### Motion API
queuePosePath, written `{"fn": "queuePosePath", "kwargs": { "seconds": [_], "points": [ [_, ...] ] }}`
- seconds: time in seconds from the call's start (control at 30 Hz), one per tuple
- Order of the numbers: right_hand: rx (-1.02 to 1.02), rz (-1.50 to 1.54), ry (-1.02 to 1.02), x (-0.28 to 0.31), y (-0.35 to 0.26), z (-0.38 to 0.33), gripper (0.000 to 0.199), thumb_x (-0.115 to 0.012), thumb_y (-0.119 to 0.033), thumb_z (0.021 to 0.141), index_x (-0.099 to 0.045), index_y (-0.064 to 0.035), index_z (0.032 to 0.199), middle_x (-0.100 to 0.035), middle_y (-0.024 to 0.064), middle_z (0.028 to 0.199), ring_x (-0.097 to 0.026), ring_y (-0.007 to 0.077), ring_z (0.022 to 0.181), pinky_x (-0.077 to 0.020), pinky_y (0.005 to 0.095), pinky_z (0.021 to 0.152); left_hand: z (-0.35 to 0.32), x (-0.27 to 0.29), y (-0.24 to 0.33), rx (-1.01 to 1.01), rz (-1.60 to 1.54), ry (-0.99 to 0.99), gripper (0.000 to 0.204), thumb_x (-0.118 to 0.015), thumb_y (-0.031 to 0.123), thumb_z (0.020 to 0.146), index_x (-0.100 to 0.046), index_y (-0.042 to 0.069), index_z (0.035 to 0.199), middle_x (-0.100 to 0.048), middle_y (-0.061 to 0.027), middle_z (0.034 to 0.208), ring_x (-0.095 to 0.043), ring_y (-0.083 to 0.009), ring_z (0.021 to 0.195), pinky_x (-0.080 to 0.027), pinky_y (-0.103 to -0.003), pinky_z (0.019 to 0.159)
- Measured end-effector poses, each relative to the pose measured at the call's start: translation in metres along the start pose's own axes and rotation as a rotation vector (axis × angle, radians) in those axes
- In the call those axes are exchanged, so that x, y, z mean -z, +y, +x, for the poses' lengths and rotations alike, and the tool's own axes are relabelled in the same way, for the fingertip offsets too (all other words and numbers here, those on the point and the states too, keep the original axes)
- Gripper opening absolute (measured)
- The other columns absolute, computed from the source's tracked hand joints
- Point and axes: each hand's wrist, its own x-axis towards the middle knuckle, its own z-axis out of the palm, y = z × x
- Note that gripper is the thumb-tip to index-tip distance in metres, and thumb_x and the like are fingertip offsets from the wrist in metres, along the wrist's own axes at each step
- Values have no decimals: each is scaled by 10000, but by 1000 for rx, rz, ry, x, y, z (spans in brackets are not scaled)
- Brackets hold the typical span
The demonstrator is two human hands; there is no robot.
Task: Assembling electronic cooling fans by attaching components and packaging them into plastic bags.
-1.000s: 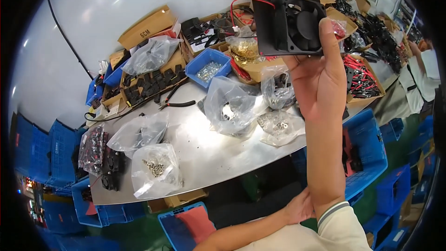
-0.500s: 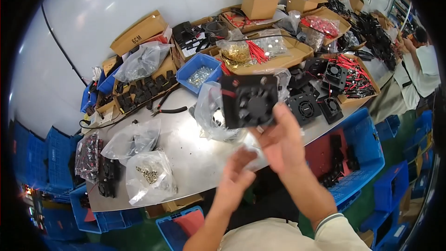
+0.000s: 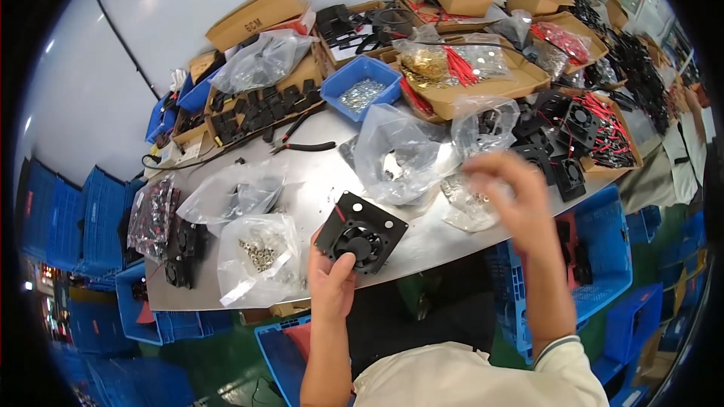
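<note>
My left hand (image 3: pixel 332 286) is closed on the lower left edge of a square black panel with a cooling fan (image 3: pixel 368 232), its thumb lying across the front. The panel is tilted above the table's front edge, and a bit of red wire shows on it. My right hand (image 3: pixel 520 200) is raised on the right, blurred, its fingers apart and nothing visible in them. Just beyond its fingertips lies a clear bag of small metal parts (image 3: pixel 466 209). Another clear plastic bag (image 3: pixel 396 154) sits open in the middle of the metal table (image 3: pixel 317 185).
Black-and-red pliers (image 3: pixel 305 146) lie near a blue bin of screws (image 3: pixel 362 94). A bag of small metal fittings (image 3: pixel 260 256) stands at the front left. More fan panels (image 3: pixel 562 162) are piled at right beside a box of red wires (image 3: pixel 607 132). A blue crate (image 3: pixel 603 286) stands below.
The fan panel has come down and left, from my right hand into my left. My right hand has let go and moved right. The view has shifted slightly.
</note>
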Motion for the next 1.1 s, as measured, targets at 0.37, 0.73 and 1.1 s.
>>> {"fn": "queuePosePath", "kwargs": {
  "seconds": [0.37, 0.73, 1.1],
  "points": [
    [-47, -859, -295, 16, 74, 71, 210, -632, -67, 750, -645, -9, 952, -637, 208, 940, -600, 380, 938, -477, 449, 840, 0, 0, -4, 52, 235, 24, 678, -660, 3, 812, -327, 58, 1400, -546, -159, 1220, -585, -214, 1067, -491, -325, 903],
    [-145, -729, -274, 24, 89, 70, 236, -696, -78, 726, -627, 18, 930, -625, 233, 907, -596, 390, 909, -476, 429, 784, 20, 7, -8, -139, 947, -17, 700, -730, 121, 810, -367, -29, 1389, -557, -140, 1129, -592, -150, 896, -485, -263, 782],
    [-81, -533, -234, 29, 103, 55, 252, -703, -135, 763, -631, -1, 964, -609, 206, 841, -591, 345, 821, -460, 400, 726, 19, -14, -8, -168, 1262, 121, 501, -698, 213, 845, -526, -23, 1252, -542, -132, 1040, -551, -206, 871, -460, -305, 742]
  ]
}}
